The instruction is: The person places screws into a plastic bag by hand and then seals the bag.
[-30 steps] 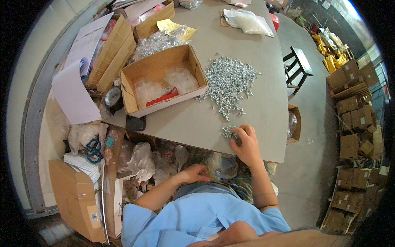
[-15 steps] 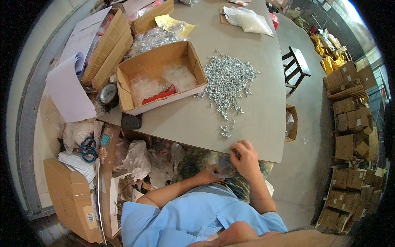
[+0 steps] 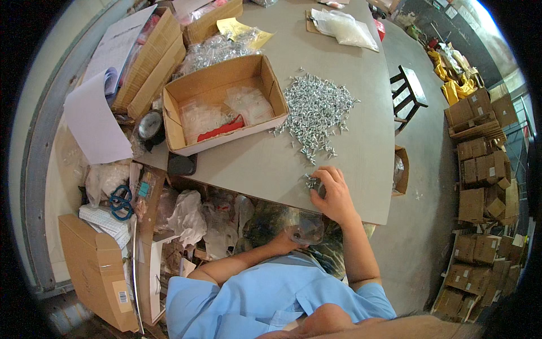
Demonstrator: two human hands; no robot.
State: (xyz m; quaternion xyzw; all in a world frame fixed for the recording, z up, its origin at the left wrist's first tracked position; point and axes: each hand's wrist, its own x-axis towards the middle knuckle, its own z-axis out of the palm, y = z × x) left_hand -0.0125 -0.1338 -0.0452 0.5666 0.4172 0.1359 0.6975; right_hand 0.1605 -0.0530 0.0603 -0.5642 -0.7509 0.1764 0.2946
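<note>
Hundreds of silver screws [image 3: 317, 110] lie heaped on the grey table [image 3: 254, 164] ahead of the right hand [image 3: 333, 195], which cups a small cluster of screws [image 3: 311, 182] at the near edge above the clear bag [image 3: 304, 225] pinched open in the left hand [image 3: 282, 244] just below.

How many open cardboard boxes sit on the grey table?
2: a large open box left of the screw pile, and a second box at the far edge. Others may be hidden.

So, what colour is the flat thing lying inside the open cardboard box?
Red, seen in the head view, inside the open cardboard box.
</note>
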